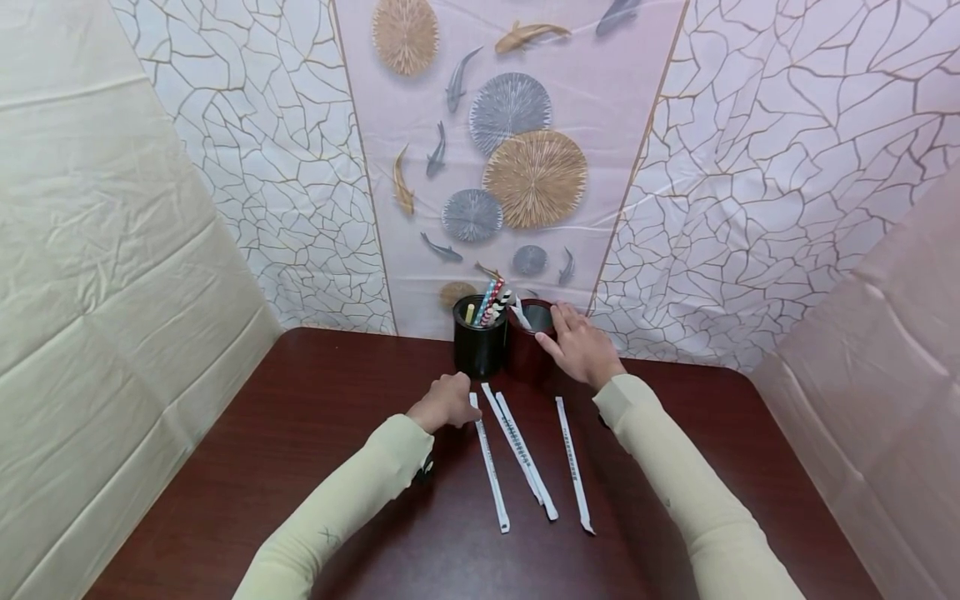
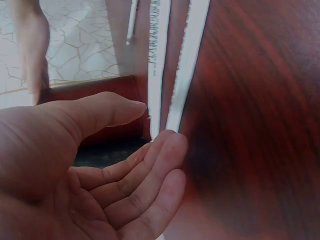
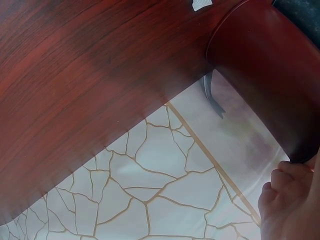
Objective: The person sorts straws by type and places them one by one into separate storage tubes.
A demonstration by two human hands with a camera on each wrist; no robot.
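Observation:
Beside the upper end of the leftmost paper-wrapped straw (image 1: 491,477) is my left hand (image 1: 448,400). In the left wrist view its thumb stands apart from the loosely bent fingers (image 2: 170,150), whose tips overlap the straw's end. My right hand (image 1: 581,346) holds the dark red cup (image 1: 528,360) at its rim, thumb on the near side and fingers bent at the right side. A white wrapped straw (image 1: 520,313) leans inside that cup. Left of it, a black cup (image 1: 480,354) holds several patterned straws (image 1: 491,302).
Two more wrapped straws (image 1: 525,454) lie close together in the middle of the brown table (image 1: 315,400), and another wrapped straw (image 1: 573,467) lies to the right. A patterned cloth (image 1: 750,167) hangs right behind the table's back edge.

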